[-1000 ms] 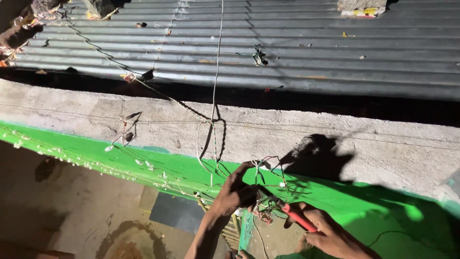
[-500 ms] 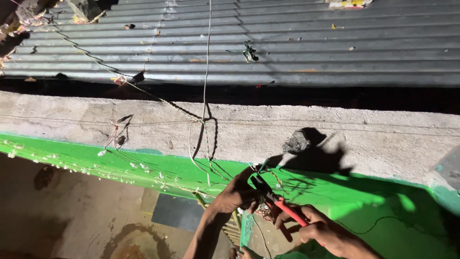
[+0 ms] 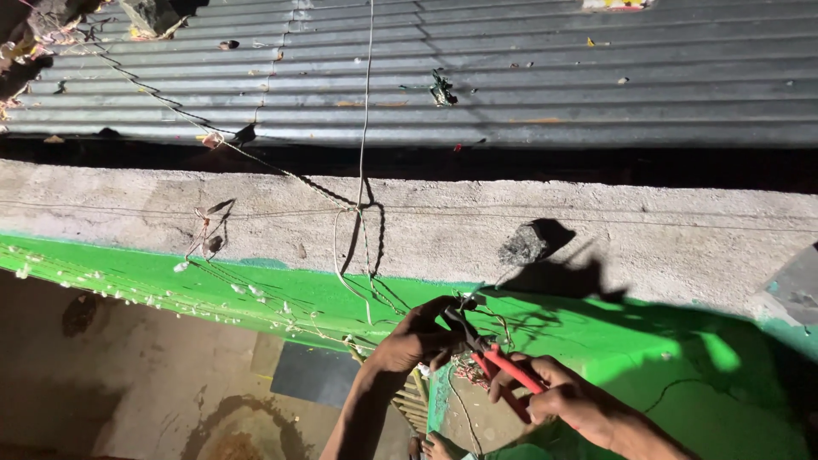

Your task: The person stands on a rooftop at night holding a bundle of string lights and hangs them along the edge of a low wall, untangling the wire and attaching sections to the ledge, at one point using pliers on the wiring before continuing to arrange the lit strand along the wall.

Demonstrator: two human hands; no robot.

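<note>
Pliers with red handles sit gripped in your right hand, now nearer the green ledge. Your left hand keeps pinching the thin wires at their tips.

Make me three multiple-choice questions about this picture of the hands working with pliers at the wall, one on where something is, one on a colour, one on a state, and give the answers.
1. Where is the corrugated metal roof?
A. Beyond the concrete ledge, at the top of the view
B. Under the hands
C. Leaning on the green wall

2. What colour are the handles of the pliers?
A. Blue
B. Red
C. Yellow

3. What is the right hand doing?
A. Hanging free
B. Resting flat on the ledge
C. Gripping the plier handles

Answers:
1 A, the roof sheets lie past the ledge.
2 B, the handles show bright red.
3 C, its fingers wrap the handles, while the left hand holds the thin wires at the plier tips, against the green wall.
</note>
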